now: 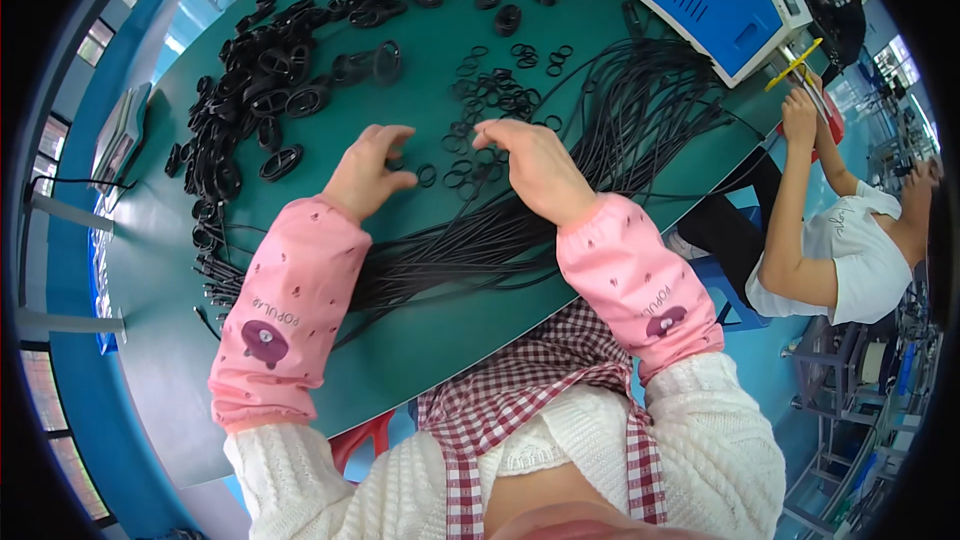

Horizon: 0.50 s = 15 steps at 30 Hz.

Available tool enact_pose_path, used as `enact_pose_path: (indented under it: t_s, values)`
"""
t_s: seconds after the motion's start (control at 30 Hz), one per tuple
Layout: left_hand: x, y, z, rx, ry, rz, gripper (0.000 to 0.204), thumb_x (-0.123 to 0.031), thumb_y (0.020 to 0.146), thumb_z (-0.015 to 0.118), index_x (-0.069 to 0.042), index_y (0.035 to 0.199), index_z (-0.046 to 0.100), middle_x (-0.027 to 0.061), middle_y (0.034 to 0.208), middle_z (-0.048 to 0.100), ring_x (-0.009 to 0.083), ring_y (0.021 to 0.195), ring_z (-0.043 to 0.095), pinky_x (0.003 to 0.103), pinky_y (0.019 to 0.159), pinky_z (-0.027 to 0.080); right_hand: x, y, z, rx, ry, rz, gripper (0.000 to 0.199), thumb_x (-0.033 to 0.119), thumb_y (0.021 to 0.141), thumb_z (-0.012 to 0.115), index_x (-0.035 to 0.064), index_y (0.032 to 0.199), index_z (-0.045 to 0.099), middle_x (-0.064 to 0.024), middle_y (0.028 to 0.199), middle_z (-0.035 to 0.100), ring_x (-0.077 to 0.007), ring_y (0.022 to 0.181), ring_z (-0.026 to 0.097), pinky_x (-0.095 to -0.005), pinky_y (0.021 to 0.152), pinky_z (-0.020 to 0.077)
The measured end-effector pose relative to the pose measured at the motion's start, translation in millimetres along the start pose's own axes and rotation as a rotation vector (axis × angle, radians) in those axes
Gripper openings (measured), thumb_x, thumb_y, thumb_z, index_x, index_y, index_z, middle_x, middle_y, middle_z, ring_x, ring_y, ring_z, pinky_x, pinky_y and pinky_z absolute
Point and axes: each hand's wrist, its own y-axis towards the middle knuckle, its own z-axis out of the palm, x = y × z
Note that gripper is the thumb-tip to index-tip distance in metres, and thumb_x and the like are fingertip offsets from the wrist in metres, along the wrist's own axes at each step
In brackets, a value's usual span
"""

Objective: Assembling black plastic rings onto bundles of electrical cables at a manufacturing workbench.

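Observation:
My left hand point(371, 172) is open above the green table, thumb and fingers apart with nothing visible between them. A small black ring point(427, 175) lies by its thumb. My right hand point(541, 168) has its fingers bent over the scattered small black rings point(508, 98); it looks open, though its thumb is mostly hidden. Long straight black cables point(450, 258) run under and between my forearms and fan out to the upper right. Beyond my left hand, a black coiled cable point(386, 61) is smeared by motion.
Many black coiled cables point(272, 65) form a curved heap along the left and far side of the green table point(420, 360). At the far right stands a blue and white machine point(697, 0). A person in a white shirt point(850, 255) sits right, hands near a yellow strip point(793, 64).

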Motion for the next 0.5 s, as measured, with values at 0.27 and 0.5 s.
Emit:
enact_pose_path:
  t_s: [0.27, 0.5]
  values:
    - [-2, 49, 5, 0.058, 0.052, -0.030, 0.042, -0.011, 0.074, 0.074, -0.004, 0.113, 0.062, 0.0138, 0.101, 0.065, 0.0256, 0.087, 0.065, 0.035, 0.082, 0.053, 46, -60, -44, 0.086, 0.538, 0.361, 0.022, -0.006, 0.087, 0.057, -0.0026, 0.106, 0.068, -0.0142, 0.087, 0.071, -0.0158, 0.078, 0.071, -0.0244, 0.070, 0.0569]
    - [-6, 181, 30, 0.065, 0.130, 0.181, 0.035, -0.012, 0.083, 0.066, -0.009, 0.118, 0.062, 0.0127, 0.115, 0.063, 0.0274, 0.098, 0.063, 0.036, 0.088, 0.050, 21, -76, -51, -0.005, 0.500, 0.331, 0.020, -0.008, 0.091, 0.051, -0.0043, 0.103, 0.066, -0.0106, 0.083, 0.069, -0.0176, 0.079, 0.071, -0.0256, 0.068, 0.0569]
